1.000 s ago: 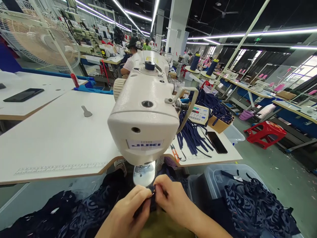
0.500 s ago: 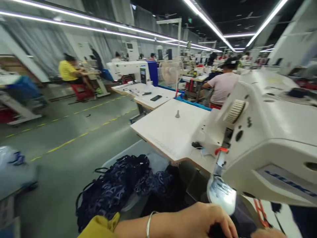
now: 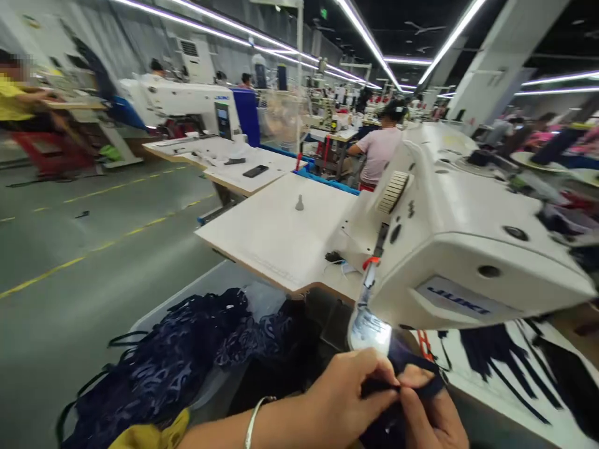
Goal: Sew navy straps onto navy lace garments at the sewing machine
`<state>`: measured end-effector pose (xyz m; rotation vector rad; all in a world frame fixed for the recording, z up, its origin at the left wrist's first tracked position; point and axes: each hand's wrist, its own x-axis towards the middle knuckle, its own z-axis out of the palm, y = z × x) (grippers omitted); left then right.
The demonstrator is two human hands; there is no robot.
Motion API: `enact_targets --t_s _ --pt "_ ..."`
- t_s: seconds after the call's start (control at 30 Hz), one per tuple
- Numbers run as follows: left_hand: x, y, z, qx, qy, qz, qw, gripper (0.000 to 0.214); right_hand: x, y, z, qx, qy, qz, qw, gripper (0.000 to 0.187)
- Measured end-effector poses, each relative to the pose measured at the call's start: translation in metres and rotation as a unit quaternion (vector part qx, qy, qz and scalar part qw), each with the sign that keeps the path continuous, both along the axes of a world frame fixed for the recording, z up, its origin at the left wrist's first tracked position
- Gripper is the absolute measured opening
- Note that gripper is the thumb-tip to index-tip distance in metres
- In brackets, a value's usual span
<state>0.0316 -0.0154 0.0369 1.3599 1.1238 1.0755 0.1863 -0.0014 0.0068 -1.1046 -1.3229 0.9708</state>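
My left hand (image 3: 349,396) and my right hand (image 3: 430,415) meet at the bottom of the view, both pinched on a piece of dark navy fabric (image 3: 414,374) held between the fingertips. They sit just below the lit needle area (image 3: 369,330) of a white JUKI sewing machine (image 3: 458,249). A thin bangle circles my left wrist, and a yellow sleeve shows at the lower edge.
A clear bin (image 3: 187,296) at lower left holds a heap of navy lace garments (image 3: 178,358). The white sewing table (image 3: 276,231) extends behind, with navy straps (image 3: 510,358) on its right side. Other workers sit at machines beyond; a grey aisle with yellow lines lies left.
The view swung left from the machine's front toward the aisle, then partly back. Both hands stayed pinched on the dark fabric under the machine head.
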Motion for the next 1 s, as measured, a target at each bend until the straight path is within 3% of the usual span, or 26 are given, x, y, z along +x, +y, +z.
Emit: enact_targets --t_s 0.23,0.33,0.47,0.57,0.83,1.0 --pt "-0.007 0.011 -0.01 0.023 0.033 0.013 0.999 0.006 -0.01 0.008 0.013 -0.053 0.082 0.079 0.992 0.004" --pt "-0.009 0.012 -0.009 0.1 0.071 0.042 0.992 0.003 -0.013 0.01 0.011 -0.007 0.111 0.082 0.99 0.007" --pt "-0.008 0.013 -0.007 0.238 0.155 0.083 0.955 0.007 -0.014 0.011 0.008 0.072 0.123 0.057 0.988 0.018" --pt "-0.007 0.013 -0.011 0.279 0.192 0.083 0.937 0.009 -0.014 0.012 0.006 0.102 0.125 0.058 0.985 0.025" --pt "-0.009 0.01 -0.013 0.293 0.204 0.086 0.93 0.005 -0.01 0.011 0.005 0.137 0.079 0.064 0.985 0.021" --pt "-0.009 0.006 -0.018 0.198 0.202 0.087 0.955 0.01 -0.001 0.014 0.008 0.088 -0.018 0.084 0.992 0.008"
